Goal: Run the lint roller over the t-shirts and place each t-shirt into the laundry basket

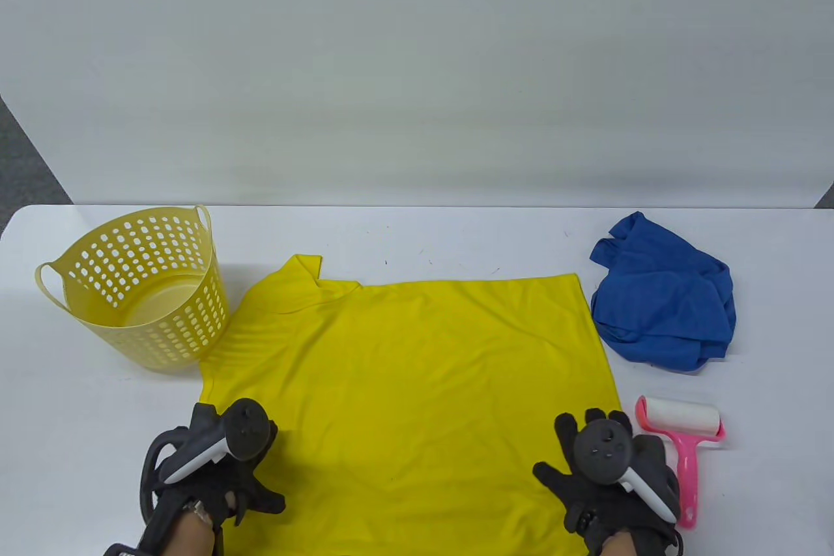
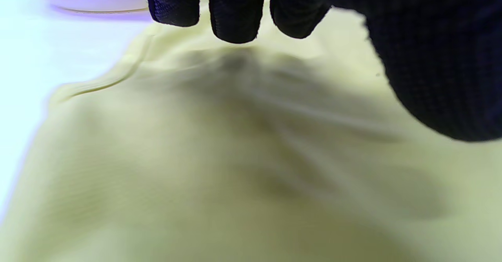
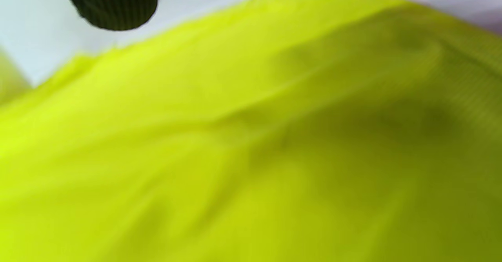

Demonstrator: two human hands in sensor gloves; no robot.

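Hands, left hand [image 1: 218,458] and right hand [image 1: 603,461], lie flat with each grip wide, holding nothing; I'd smooth the yellow t-shirt [image 1: 417,386] outward before grabbing the lint roller [image 1: 681,445].

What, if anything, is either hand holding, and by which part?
Nothing is held. The left hand and right hand rest on the yellow t-shirt; the lint roller lies untouched.

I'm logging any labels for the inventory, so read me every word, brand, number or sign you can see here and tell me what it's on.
No readable text in any view.
Yellow t-shirt: plain, no print or visible tag.
Blue t-shirt: crumpled, no lettering shows.
Yellow laundry basket: only holes, no label.
Pink lint roller: no brand visible.
Trackers on the left hand and right hand: buttons only, any markings too small to read.
Both wrist views are too blurred to show text.
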